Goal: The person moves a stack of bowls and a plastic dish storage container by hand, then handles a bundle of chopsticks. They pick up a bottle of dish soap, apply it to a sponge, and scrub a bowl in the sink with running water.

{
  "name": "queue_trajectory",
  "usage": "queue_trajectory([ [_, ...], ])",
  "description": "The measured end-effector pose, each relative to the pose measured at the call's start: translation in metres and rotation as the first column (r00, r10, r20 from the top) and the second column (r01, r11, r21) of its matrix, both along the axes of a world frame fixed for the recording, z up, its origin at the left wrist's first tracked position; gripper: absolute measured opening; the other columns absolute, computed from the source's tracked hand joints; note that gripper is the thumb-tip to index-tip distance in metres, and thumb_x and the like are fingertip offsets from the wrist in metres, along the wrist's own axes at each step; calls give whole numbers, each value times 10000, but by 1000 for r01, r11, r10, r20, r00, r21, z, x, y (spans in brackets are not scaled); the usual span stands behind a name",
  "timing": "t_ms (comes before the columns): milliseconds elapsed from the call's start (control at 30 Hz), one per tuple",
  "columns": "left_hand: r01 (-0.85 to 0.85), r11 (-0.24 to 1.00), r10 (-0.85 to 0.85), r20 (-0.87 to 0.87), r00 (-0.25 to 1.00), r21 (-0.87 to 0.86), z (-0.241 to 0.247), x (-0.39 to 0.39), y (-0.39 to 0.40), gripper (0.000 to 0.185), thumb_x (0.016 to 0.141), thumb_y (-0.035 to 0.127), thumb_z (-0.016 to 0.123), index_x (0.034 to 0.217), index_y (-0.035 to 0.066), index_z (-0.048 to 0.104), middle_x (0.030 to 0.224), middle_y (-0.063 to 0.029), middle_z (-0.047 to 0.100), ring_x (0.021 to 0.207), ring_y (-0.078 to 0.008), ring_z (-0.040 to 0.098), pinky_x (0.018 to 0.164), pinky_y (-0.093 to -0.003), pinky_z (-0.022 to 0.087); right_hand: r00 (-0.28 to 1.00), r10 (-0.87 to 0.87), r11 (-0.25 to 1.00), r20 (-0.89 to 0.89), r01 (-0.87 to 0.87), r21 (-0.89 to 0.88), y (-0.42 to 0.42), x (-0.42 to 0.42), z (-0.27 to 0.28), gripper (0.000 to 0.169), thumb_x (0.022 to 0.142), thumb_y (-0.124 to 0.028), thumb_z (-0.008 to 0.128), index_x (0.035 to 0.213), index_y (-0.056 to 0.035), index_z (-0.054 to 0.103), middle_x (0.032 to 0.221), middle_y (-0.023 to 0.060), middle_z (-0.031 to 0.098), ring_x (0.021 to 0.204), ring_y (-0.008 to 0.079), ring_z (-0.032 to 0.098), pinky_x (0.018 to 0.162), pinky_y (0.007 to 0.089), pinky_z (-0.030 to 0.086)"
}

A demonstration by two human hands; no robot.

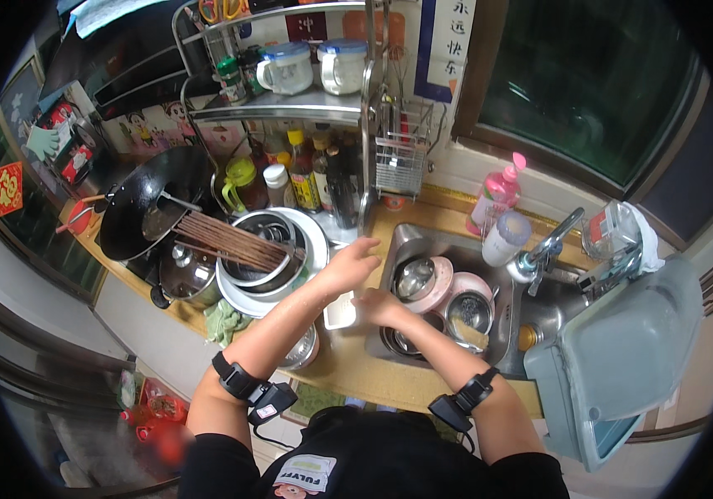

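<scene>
My left hand (354, 265) is over the counter between the stacked bowls and the sink, fingers apart, with nothing seen in it. Just below it, my right hand (376, 307) is beside a white rectangular container (340, 312) and seems to touch its right edge; its fingers are blurred, so its grip cannot be told. Left of the hands, a bundle of brown chopsticks (231, 240) lies across nested metal bowls (297, 274) in a large white basin (319, 240). In the sink (403, 237) at right are pink plates (443, 284), a metal bowl (417, 279) and a round strainer (470, 312) with a yellowish sponge (470, 333).
A wok (125, 212) and a lidded pot (188, 274) stand at left, a green cloth (225, 321) near the front edge. Behind are sauce bottles (303, 171) under a metal rack (281, 112). A faucet (549, 240), pump bottle (495, 196) and grey-blue plastic bin (634, 349) are at right.
</scene>
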State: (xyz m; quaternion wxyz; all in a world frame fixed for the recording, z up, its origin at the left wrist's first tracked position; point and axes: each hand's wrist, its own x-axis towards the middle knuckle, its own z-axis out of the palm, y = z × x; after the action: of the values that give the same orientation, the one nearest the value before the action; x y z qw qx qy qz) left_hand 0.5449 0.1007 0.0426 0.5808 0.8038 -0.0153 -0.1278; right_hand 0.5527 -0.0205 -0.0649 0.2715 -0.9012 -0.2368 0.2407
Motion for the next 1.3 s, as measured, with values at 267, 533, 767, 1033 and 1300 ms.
queue_trajectory([
  [267,91,991,-73,176,982,-97,83,45,10,343,851,153,493,1174,38,493,1045,-51,558,940,-110,507,797,-268,425,992,-115,920,59,84,383,-41,52,130,273,771,-206,531,941,-9,614,903,169,624,873,264,600,777,339,454],
  [533,124,988,-117,74,990,-95,80,64,5,367,838,143,485,1186,27,476,1116,-78,520,1015,-164,504,819,-314,443,990,-129,903,49,97,418,-53,83,161,276,775,-219,549,930,5,597,856,118,625,832,175,590,749,298,457],
  [767,83,996,-81,117,990,-10,94,93,11,368,837,115,484,1193,24,462,1113,-75,526,1000,-161,521,799,-314,463,808,-313,904,499,92,417,-51,156,221,176,775,-125,497,870,-49,624,901,135,629,875,262,599,781,353,466],
  [1033,20,986,-5,90,996,-168,91,104,8,320,868,76,413,1180,17,453,1145,-84,514,1001,-171,533,813,-315,460,848,-162,933,504,-34,358,-20,235,236,335,773,21,483,1077,-75,587,1037,102,611,980,242,569,860,320,434],
  [1300,19,977,-4,68,998,-214,88,108,17,274,890,96,416,1140,8,486,1105,-83,543,976,-172,555,802,-309,469,863,-38,899,505,-192,395,-20,263,230,247,735,-53,555,972,-39,624,864,126,637,801,204,611,723,310,468],
])
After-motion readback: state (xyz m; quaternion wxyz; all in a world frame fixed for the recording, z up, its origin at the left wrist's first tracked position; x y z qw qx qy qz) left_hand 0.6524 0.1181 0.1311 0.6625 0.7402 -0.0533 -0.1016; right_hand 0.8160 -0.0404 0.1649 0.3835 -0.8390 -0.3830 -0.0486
